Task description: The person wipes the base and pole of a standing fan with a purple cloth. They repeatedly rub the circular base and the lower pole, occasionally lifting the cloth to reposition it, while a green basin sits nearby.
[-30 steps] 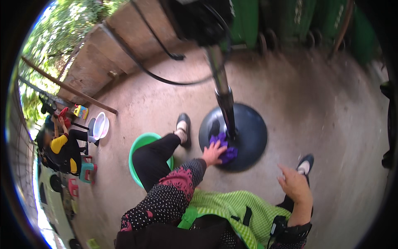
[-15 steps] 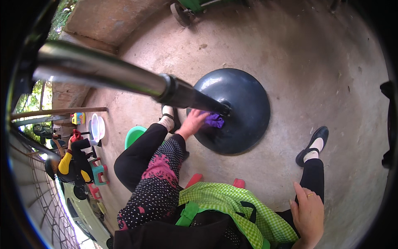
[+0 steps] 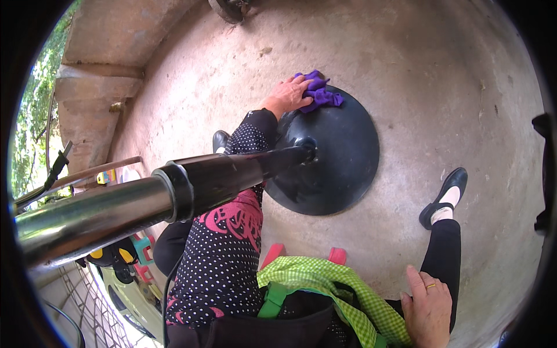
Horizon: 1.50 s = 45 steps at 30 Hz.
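A crumpled purple cloth (image 3: 316, 93) lies against the far left rim of a round black domed base (image 3: 342, 153). My left hand (image 3: 287, 94) grips the cloth, fingers curved over its near side and pressing it on the base. From the middle of the base a dark metal pole (image 3: 214, 180) slants toward the lower left, crossing in front of my left sleeve. My right hand (image 3: 428, 307), with a ring on one finger, rests on my right leg, fingers extended and holding nothing.
My right shoe (image 3: 445, 197) stands on the concrete floor (image 3: 429, 104), right of the base. Red stool ends (image 3: 336, 256) show by my green checked apron (image 3: 313, 269). Farther left are a partly hidden seated person (image 3: 119, 255), a wooden bar (image 3: 98, 174) and a parked car (image 3: 130, 296).
My left hand has carried the purple cloth from beside the pole's foot to the base's far rim. The pole now slants lower in view. My right hand stays on my leg.
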{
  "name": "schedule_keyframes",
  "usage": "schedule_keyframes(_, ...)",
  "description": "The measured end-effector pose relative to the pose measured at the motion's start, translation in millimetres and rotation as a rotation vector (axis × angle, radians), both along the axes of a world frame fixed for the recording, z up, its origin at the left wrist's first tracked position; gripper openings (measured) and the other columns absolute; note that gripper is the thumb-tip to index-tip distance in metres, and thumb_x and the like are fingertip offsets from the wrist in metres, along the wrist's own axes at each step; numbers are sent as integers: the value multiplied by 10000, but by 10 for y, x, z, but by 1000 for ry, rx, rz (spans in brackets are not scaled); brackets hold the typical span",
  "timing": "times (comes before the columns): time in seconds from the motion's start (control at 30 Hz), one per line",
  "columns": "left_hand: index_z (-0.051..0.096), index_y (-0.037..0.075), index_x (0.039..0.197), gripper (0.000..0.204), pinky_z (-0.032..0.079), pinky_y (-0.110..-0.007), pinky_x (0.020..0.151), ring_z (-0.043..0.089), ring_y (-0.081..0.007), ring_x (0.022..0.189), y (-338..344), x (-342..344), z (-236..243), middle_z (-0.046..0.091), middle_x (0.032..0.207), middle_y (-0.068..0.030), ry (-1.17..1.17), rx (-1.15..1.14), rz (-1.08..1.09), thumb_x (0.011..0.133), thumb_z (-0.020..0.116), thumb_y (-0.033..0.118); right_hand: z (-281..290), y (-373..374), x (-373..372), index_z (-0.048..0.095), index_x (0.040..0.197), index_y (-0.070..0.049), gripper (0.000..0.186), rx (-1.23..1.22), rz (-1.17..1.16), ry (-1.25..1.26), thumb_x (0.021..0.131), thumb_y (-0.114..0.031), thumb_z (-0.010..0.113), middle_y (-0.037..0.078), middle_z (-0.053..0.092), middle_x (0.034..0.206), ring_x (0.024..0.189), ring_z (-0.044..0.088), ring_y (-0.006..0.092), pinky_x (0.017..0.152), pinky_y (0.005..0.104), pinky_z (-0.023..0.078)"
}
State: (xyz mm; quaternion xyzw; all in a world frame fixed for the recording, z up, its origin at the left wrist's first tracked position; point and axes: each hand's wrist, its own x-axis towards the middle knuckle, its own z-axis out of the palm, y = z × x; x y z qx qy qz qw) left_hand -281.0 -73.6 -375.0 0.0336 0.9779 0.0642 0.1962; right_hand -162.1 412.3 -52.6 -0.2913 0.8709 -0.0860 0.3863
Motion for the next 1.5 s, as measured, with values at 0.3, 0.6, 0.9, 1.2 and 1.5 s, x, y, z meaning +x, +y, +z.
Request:
schedule_keyframes(0.3, 555, 13, 1303, 539, 344, -507, 1108, 471, -435, 1278, -463, 1906, -428, 540, 1309, -279, 124, 2, 531, 960, 558, 428, 6, 19, 169, 571, 1317, -45, 529, -102, -24, 77, 802, -58, 695, 163, 646, 1130, 998, 602, 343, 867, 437, 469)
schedule_keyframes(0.6, 289, -140, 1454, 897, 513, -515, 909, 606, -502, 1067, 1083, 3053, -189, 511, 1227, -368, 76, 31, 1019, 960, 529, 569, -79, 173, 349, 569, 1329, -88, 491, -156, -23, 113, 854, -114, 687, 153, 653, 1090, 952, 607, 342, 843, 443, 472)
schedule_keyframes(0.9, 423, -3, 1383, 566, 519, -530, 901, 627, -479, 1035, 2082, 3161, -46, 590, 1149, -314, -43, 301, 877, 977, 559, 367, -68, 215, 371, 568, 1329, -71, 476, -181, -75, 65, 866, -105, 678, 177, 652, 1057, 928, 608, 358, 813, 454, 473)
schedule_keyframes(1.2, 609, 18, 1186, 393, 541, -500, 814, 673, -385, 999, 118, 1987, -116, 683, 1124, -241, 163, 666, 1680, 1002, 530, 356, -70, 247, 258, 563, 1339, -68, 529, -106, -110, 81, 830, -89, 703, 177, 650, 1034, 917, 606, 368, 790, 451, 475)
schedule_keyframes(1.5, 507, 197, 1431, 514, 510, -449, 934, 607, -413, 1100, 298, 666, -353, 589, 1199, -232, 212, 226, 535, 936, 617, 283, -123, 36, 68, 562, 1333, -49, 563, -53, -70, 35, 791, -43, 716, 165, 655, 1144, 983, 610, 347, 847, 435, 474)
